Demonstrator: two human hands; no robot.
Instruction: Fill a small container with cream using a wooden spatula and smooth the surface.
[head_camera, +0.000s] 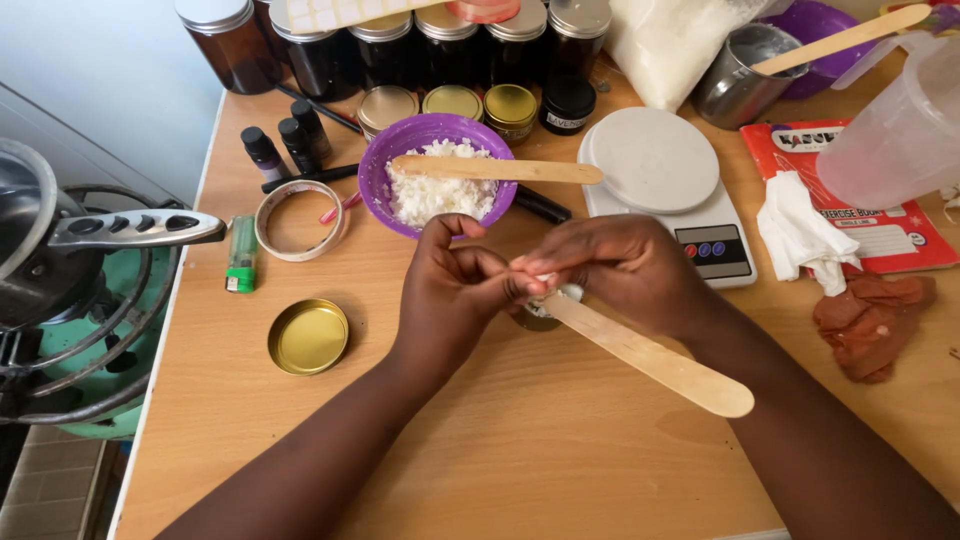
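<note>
The left hand and the right hand meet over a small tin on the wooden table. The fingers of both hands are closed, pinching something small and pale; I cannot tell what it is. A flat wooden stick lies under the right hand, pointing to 4 o'clock. At 12 o'clock stands a purple bowl with white wax flakes. A gold lid lies at 9 o'clock.
</note>
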